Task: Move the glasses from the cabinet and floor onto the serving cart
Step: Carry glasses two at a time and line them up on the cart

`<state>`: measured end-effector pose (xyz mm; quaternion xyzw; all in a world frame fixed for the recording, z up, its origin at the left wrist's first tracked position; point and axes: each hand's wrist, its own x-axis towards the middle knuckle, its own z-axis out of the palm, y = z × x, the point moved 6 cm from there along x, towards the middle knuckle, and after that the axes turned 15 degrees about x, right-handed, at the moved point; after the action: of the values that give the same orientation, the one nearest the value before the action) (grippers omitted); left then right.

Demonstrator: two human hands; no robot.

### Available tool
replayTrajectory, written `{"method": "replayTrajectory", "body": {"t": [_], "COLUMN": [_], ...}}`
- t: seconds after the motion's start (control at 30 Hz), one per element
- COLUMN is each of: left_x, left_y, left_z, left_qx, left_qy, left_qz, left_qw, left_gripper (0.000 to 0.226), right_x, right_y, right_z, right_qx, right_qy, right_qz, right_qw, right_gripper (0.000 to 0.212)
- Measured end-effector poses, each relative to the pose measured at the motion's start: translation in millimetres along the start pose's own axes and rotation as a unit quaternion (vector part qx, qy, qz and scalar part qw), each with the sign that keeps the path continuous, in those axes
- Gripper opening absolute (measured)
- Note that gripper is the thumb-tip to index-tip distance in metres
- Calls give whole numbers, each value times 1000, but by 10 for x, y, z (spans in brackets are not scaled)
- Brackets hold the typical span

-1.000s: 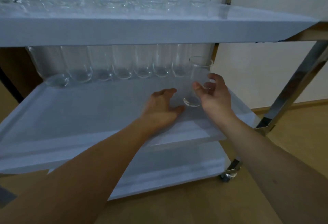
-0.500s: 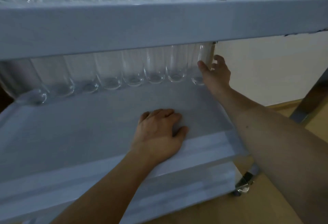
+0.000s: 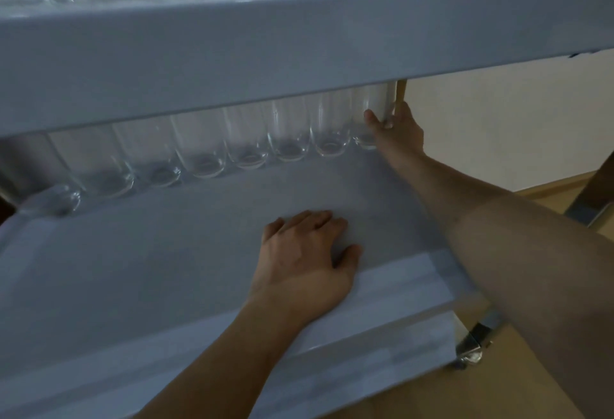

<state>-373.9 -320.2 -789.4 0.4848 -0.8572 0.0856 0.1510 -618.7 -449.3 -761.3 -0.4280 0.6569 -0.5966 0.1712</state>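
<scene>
Since the frame a second ago, the right hand [image 3: 397, 131] has carried its glass [image 3: 367, 119] from the front of the serving cart [image 3: 299, 53] to the back of the middle shelf [image 3: 166, 252], and the view has dropped lower, so the top shelf's edge now hides the rims of the back row. Over the last half second little has shifted.

Taking the middle shelf as the landmark: above it, the top shelf is crowded with glasses. Along its far edge runs a row of glasses [image 3: 246, 146] from the left corner to the right one, standing close side by side. The newest glass stands at the right end of that row, its base apparently down on the shelf, with the right hand's grip curled round it, thumb in front. The left hand [image 3: 305, 259] rests flat on the shelf near the front edge, fingers spread and holding nothing.

By the look of it, much is done: one shelf is full and a row is complete. Letting go remains; whether glasses wait in the cabinet or on the floor cannot be told.

No brand, label or writing is readable.
</scene>
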Motion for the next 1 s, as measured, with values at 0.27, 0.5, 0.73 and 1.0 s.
{"method": "replayTrajectory", "body": {"t": [0.27,0.5,0.73,1.0], "left_x": [-11,-104,-712,-878], "left_y": [12,34,543,1251], "left_z": [-7,-256,-1281,-3174], "left_qx": [5,1,-12,-52], "left_qy": [-40,-103,-261,-310], "left_qz": [-6,-51,7,101], "left_qw": [999,993,965,944], "left_gripper": [57,69,60,57], "right_x": [-679,-1820,-2775,-3232], "right_y": [-92,-346,-925,-2918], "right_z": [-141,-767,-1675,-2810], "right_qx": [-124,-254,-268,-237], "right_qy": [-54,-173,-232,-193], "right_qz": [-13,-62,137,245], "right_qw": [991,950,925,920], "right_gripper": [74,74,75,72]}}
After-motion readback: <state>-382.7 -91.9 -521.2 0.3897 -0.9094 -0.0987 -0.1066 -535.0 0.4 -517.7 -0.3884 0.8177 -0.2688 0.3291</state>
